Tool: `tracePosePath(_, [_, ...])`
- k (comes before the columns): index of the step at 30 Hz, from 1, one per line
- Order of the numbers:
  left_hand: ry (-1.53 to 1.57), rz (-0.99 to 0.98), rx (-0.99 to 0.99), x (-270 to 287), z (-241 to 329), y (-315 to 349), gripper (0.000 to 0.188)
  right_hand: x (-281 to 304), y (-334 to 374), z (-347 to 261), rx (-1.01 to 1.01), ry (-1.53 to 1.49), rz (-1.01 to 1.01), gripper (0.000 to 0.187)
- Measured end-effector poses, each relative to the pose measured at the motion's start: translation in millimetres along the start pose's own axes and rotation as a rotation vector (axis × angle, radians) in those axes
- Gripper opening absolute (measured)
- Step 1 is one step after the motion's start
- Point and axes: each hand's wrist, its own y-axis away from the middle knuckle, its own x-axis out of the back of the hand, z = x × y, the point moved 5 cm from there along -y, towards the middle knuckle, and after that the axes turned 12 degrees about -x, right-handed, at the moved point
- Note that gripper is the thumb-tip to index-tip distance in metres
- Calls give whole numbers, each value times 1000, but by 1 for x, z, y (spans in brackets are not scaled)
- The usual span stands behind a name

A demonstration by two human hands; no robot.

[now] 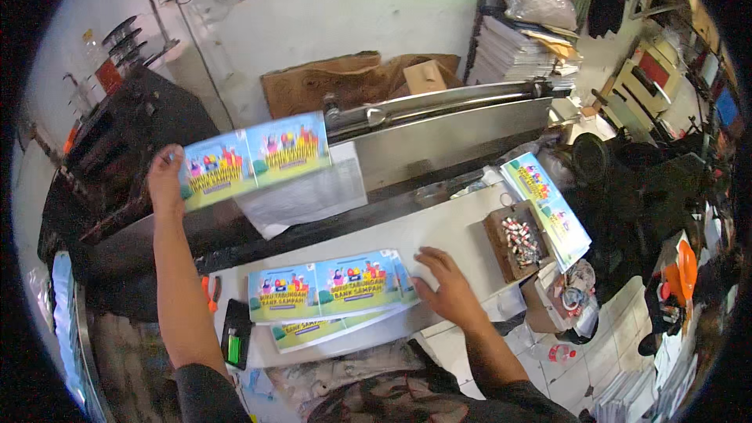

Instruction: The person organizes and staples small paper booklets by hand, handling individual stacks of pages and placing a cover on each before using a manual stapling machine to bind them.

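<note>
My left hand [166, 180] pinches the left end of a long printed cover sheet [254, 158], blue and green with two matching cartoon panels side by side. The sheet is raised over the dark machine's edge. Behind its lower right part hang white sheets [309, 200]; whether they are joined to it I cannot tell. On the pale worktable [427, 231] lies a stack of similar printed sheets [333, 286], the lower ones skewed out toward me. My right hand [448, 288] has its fingers apart at the stack's right end, holding nothing.
Beyond the table runs a metal machine bar [446, 102]. To the right, more printed sheets [548, 207] lie beside a wooden box [509, 247] of small red-and-white pieces. At the table's left are a green lighter [233, 347] on a black case and an orange-handled tool [211, 294].
</note>
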Motion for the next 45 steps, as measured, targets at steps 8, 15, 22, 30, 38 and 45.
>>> tracePosePath(8, [-202,-68,-624,-5,276,128,25,69,-18,-99,373,-41,349,66])
tracePosePath(15, [92,-153,-118,11,240,180,26,5,-67,-217,559,188,-320,45])
tracePosePath(22, [-961,-552,119,39,67,258,44,-154,-96,-107,404,667,-706,32])
tracePosePath(30, [-552,-43,18,167,80,326,39,-160,-80,-84,286,348,-651,52])
tracePosePath(38, [-601,203,227,316,55,308,25,-240,-95,-233,290,198,-570,49])
tracePosePath(45, [-746,144,404,421,87,342,29,-431,-105,-522,716,-198,-289,39])
